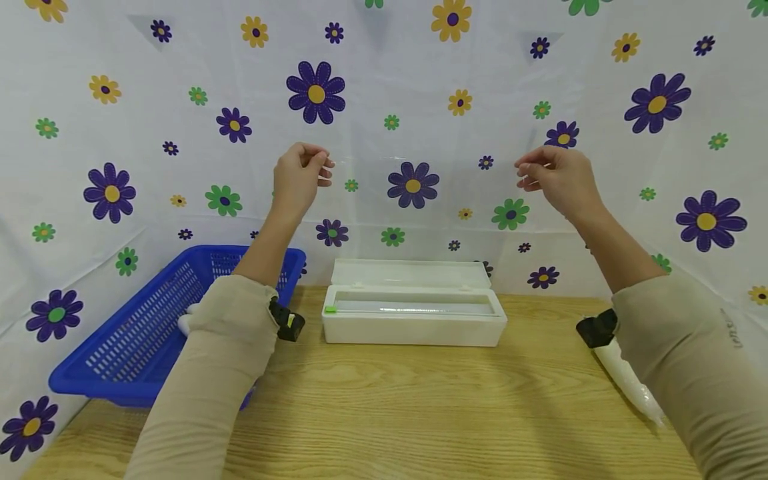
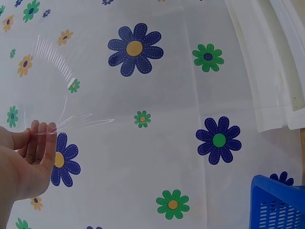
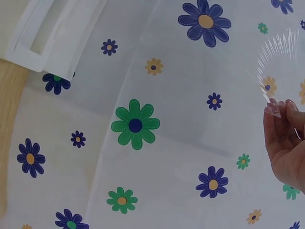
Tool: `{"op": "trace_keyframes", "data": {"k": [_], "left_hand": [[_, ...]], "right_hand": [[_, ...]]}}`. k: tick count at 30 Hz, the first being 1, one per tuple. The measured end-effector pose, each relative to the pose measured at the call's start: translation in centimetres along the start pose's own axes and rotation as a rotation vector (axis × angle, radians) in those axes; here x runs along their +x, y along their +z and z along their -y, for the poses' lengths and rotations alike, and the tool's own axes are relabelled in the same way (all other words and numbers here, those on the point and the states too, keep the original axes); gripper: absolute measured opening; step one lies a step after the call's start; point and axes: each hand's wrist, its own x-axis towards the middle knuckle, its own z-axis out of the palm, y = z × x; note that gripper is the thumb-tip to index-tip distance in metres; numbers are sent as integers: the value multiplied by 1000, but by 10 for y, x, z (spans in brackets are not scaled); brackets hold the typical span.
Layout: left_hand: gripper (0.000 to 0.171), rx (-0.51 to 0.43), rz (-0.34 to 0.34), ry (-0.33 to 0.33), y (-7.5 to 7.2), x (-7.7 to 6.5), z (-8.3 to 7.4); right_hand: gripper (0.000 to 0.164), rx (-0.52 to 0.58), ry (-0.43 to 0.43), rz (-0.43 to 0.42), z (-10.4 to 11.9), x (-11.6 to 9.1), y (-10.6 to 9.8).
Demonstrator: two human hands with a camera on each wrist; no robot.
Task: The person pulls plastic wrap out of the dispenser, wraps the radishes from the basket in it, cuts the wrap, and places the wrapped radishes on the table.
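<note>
A sheet of clear cling film (image 2: 55, 56) stretches between my raised hands, seen mostly by its glints and creases. My left hand (image 1: 298, 177) pinches one upper corner between thumb and fingers. Across from it, my right hand (image 1: 561, 180) pinches the other corner, where the film gathers in fine wrinkles in the right wrist view. Below and between the hands stands a white cling film dispenser box (image 1: 414, 331) with its lid (image 1: 411, 273) tipped back. A shiny line runs along its opening, and a small green piece (image 1: 331, 310) sits at its front left corner.
At left a blue plastic basket (image 1: 78, 385) holds a white thing (image 1: 187, 321), partly covered by my left sleeve. A white, plastic-wrapped long object (image 1: 630, 383) lies at right beneath my right forearm. Behind the wooden table (image 1: 384, 413) hangs a flowered sheet (image 1: 372, 53).
</note>
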Motion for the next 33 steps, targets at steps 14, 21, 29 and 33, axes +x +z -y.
{"op": "trace_keyframes", "data": {"k": [14,21,29,33], "left_hand": [[19,-13,-8,41,-6,7,-18],[19,-20,34,71,-15,0,-19],[27,129,116,131,-34,-17,-15],[28,194,148,213,-40,-28,-14]], "right_hand": [[22,17,-49,-29,20,5,-14],[26,-24,-68,6,22,-2,-17],[32,-141,-139,34,24,-19,-21],[29,-176,-214,35,22,-32,-24]]}}
